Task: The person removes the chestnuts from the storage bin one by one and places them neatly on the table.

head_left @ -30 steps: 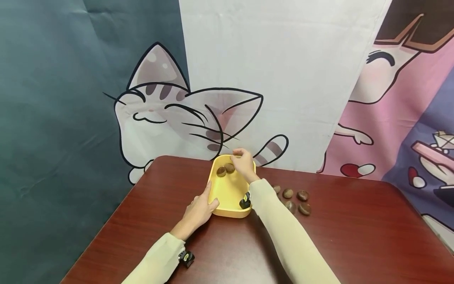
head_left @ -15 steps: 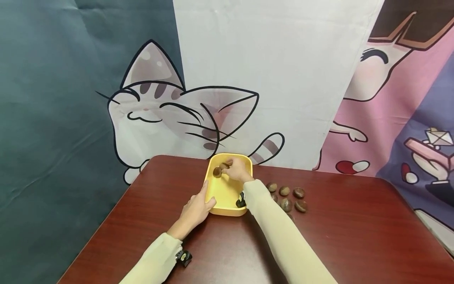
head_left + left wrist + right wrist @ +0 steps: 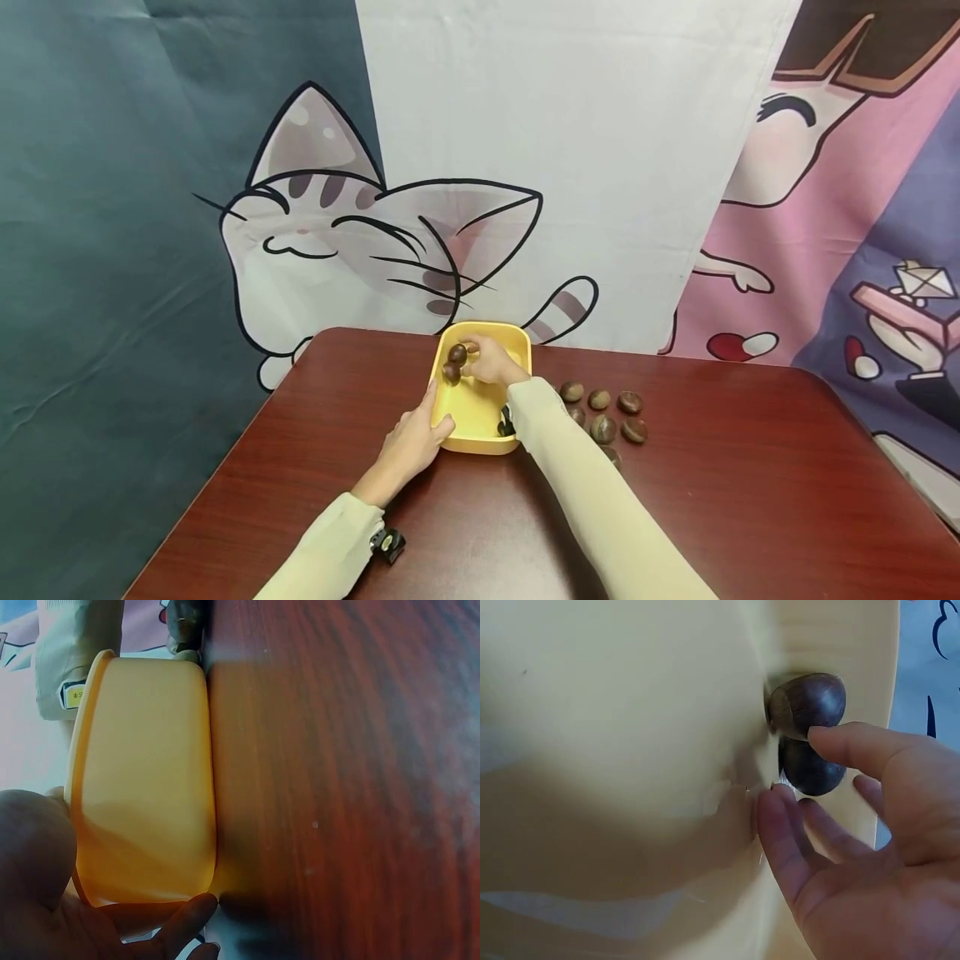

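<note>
My left hand holds the near left side of a yellow rectangular plastic tray. In the left wrist view the fingers and thumb sit round the corner of the tray's wall. Inside the tray at the far left, my right hand reaches in beside two shiny brown chestnuts. The right wrist view shows an upper chestnut and a lower chestnut lying against each other by the wall. The right thumb touches the lower one, while the other fingers are spread just beneath it.
Several more chestnuts lie on the reddish-brown wooden table right of the tray, partly behind the right sleeve. A printed cloth backdrop with a cartoon cat hangs behind the table's far edge.
My right hand has moved left and down from the tray's far right side to the two chestnuts, which have shifted and turned. The left hand keeps its hold on the tray.
</note>
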A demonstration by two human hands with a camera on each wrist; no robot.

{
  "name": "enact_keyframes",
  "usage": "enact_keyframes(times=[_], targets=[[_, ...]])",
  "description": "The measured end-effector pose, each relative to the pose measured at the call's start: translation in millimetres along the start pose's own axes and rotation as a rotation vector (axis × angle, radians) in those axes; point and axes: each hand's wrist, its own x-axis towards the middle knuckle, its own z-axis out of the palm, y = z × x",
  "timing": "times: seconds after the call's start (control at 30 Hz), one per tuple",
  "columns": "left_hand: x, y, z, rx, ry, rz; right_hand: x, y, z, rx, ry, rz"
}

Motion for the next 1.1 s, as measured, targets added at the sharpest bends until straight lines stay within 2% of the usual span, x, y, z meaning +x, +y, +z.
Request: enact_keyframes(times=[0.17,0.37,0.43,0.63,0.97,1.1], targets=[[-0.6,-0.2,0.2,0.001,0.006,0.003,-0.8,0.3,1.9,0.007,-0.045,-0.061],[-2.0,-0.7,1.0,-0.007,0.002,0.008,-5.0,-1.8,4.0,0.047,-0.159,-0.021],[-2.0,-1.0,1.4,-0.01,0.0,0.009,-5.6,-2.4,4.2,0.057,-0.174,-0.012],[-1.3,-1.2,1.8,-0.007,0.004,0.007,-4.2,-3.8,4.2,0.033,-0.146,-0.007],[-1.0,-0.9,0.8,-0.007,0.004,0.005,-2.0,-4.6,6.3,-0.02,-0.112,-0.056],[-0.6,-0.4,0.1,-0.004,0.008,0.01,-2.1,-6.8,5.4,-0.021,-0.069,-0.053]])
